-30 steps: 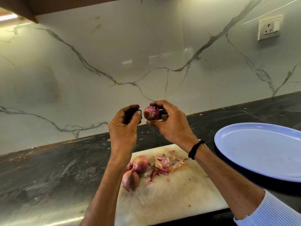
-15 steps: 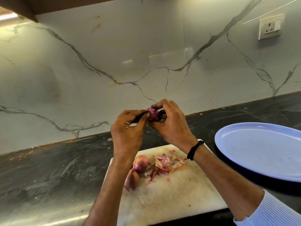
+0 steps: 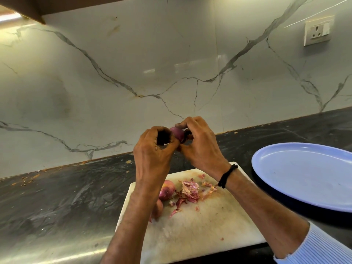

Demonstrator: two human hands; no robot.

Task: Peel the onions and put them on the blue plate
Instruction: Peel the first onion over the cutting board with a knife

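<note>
Right hand [image 3: 202, 147] grips the held onion [image 3: 177, 132] in its fingertips, raised above the board's far edge. Left hand [image 3: 152, 149], fingers curled, pinches at the bulb's left side. It stood clear of the onion a second ago and has since closed in. Can't tell whether a flap of skin is caught under the thumb. Dark countertop [image 3: 66, 197]: no change. Blue plate [image 3: 304, 174], to the right and well apart from the hands: as bare as it was. White cutting board [image 3: 200, 225]: unmoved. Two unpeeled onions [image 3: 167, 189] sit on its left part, just beside each other and partly behind the left forearm, where they were. Peel scraps [image 3: 190, 190] beside them: heap looks the same. Reading: another strip is being started on the same bulb, which shows smooth purple on top. Probably near done, with plating next and two onions left.
</note>
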